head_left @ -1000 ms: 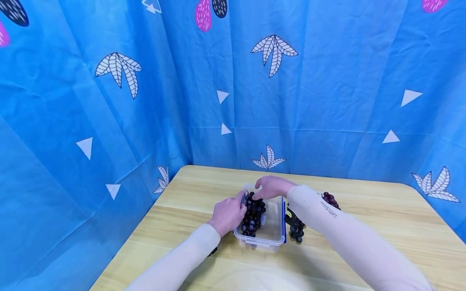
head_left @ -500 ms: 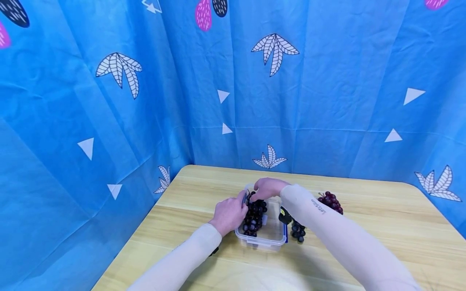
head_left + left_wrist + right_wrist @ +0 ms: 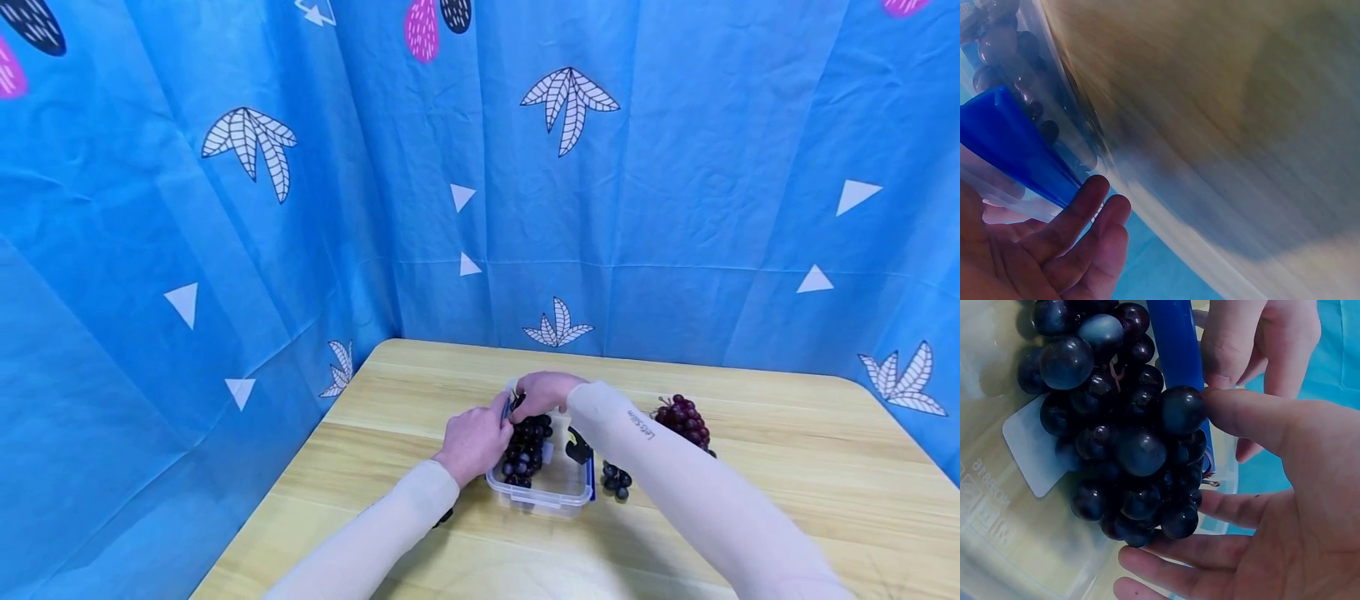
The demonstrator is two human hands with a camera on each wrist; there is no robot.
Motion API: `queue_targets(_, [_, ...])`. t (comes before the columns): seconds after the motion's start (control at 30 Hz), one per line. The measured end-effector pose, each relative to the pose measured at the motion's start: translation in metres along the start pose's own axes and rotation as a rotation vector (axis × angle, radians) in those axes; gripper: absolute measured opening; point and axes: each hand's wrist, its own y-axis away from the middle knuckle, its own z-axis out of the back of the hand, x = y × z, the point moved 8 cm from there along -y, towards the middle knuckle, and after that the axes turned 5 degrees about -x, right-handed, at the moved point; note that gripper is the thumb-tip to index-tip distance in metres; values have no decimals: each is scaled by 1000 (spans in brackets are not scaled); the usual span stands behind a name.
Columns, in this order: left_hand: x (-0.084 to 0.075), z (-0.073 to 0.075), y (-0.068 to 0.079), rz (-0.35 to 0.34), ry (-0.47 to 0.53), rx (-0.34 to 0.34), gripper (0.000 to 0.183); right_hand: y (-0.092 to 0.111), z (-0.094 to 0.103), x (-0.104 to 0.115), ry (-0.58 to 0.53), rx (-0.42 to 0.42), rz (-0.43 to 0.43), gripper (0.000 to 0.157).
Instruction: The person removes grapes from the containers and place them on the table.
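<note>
A clear plastic container (image 3: 546, 500) with blue latch flaps stands on the table. Inside, along its left side, lies a bunch of black grapes (image 3: 522, 458). My left hand (image 3: 474, 437) grips the container's left rim; in the left wrist view its fingers are bent by a blue flap (image 3: 1016, 147). My right hand (image 3: 547, 392) reaches over the far left part of the container. Seen from the right wrist, thumb and fingers hold the edge of the black bunch (image 3: 1141, 450), the thumb touching one grape. In the head view, the right fingertips are partly hidden beside the left hand.
Right of the container, a smaller cluster of black grapes (image 3: 617, 481) lies on the wooden table (image 3: 420, 387). Farther right is a bunch of red grapes (image 3: 682, 419), partly behind the right sleeve (image 3: 675, 467). A blue patterned curtain (image 3: 675, 183) hangs around the table.
My right hand has shifted slightly left and nearer, closer to the left hand. Its forearm has moved left, uncovering more of the red grapes. The left hand stays at the rim.
</note>
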Motion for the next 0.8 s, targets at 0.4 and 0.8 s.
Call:
queue_targets(0.4, [-2,0,-1,0,3,6,50,-3,-7,3,-42,29,0,47])
queue_targets(0.8, [-1,1,-2,4,-3,2,50,-1,-10,2,-51,50,-27,57])
